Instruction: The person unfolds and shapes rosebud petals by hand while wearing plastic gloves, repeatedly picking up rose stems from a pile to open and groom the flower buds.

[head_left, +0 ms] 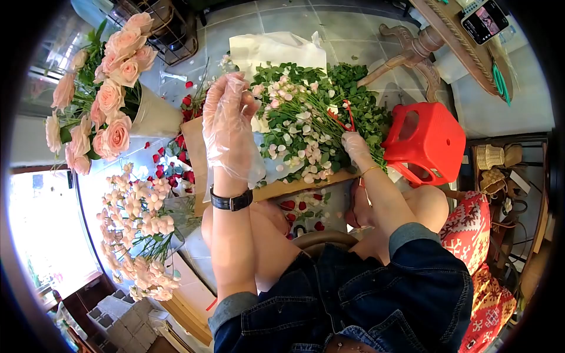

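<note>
my feed's got pink roses (112,97) in a pale bucket (158,115), tiled floor (347,25) around; left hand (228,126) fingers (235,83) bunched together, right hand (355,147) by flower stems (322,122), can't tell its fingers.

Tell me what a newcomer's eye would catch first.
Probably the bright red stool, right of the heap of leafy stems and pale flowers. Next, the large pink roses at upper left, then the raised left hand in its clear glove, between roses and heap.
</note>
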Demonstrator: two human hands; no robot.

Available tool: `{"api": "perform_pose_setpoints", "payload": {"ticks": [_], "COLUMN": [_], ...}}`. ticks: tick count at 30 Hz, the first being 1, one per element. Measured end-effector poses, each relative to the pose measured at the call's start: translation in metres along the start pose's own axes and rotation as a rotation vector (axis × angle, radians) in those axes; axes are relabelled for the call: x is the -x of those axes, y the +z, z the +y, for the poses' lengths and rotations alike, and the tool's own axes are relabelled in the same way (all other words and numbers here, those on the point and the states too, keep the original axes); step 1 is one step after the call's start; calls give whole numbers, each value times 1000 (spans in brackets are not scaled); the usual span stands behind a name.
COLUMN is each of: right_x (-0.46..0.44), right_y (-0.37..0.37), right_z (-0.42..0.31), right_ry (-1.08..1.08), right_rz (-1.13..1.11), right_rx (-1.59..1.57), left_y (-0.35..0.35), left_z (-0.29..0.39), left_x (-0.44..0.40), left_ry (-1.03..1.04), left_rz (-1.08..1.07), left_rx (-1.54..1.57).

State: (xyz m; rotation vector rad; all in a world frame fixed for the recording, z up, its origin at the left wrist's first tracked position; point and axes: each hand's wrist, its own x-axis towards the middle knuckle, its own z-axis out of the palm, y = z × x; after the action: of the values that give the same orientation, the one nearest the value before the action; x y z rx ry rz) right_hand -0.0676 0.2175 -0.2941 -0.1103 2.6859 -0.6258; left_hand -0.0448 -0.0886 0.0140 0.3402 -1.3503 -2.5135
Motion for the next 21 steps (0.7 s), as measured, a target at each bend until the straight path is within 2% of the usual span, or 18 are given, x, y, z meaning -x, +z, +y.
{"api": "perform_pose_setpoints", "payload": {"ticks": [1,2,3,5,6,10,13,15,17,18,21], "right_x": [4,-1,0,6,11,5,6,3,10,8,42], "right_y": [-13,-11,-16,-31,-33,-36,-61,-77,-98,-99,-124], "right_z": [-6,0,-6,-31,-39,-56,-89,-104,-131,-133,-166], "right_ry": [-153,-409,-408,-45,-13,-93,-29,-115,-89,-163,-264], "right_rz": [25,52,52,-368,-296,-174,-174,-184,-163,-154,-157], "right_rx": [-4,-2,-2,-276,-406,-540,-725,-715,-853,-780,-816], "left_y": [0,0,0,1,1,-6,-11,-12,-11,-9,-7], "left_z": [-1,-1,-1,0,3,9,9,9,8,10,9], "left_x": [0,1,2,4,4,0,-4,-8,-10,-10,-12], "left_ry": [1,0,-10,-24,-24,53,149,167,107,80,68], "left_rz": [-6,-8,-12,-13,2,79,95,131,265,270,271], "left_rx": [6,7,12,16,14,72,176,186,181,169,108]}}
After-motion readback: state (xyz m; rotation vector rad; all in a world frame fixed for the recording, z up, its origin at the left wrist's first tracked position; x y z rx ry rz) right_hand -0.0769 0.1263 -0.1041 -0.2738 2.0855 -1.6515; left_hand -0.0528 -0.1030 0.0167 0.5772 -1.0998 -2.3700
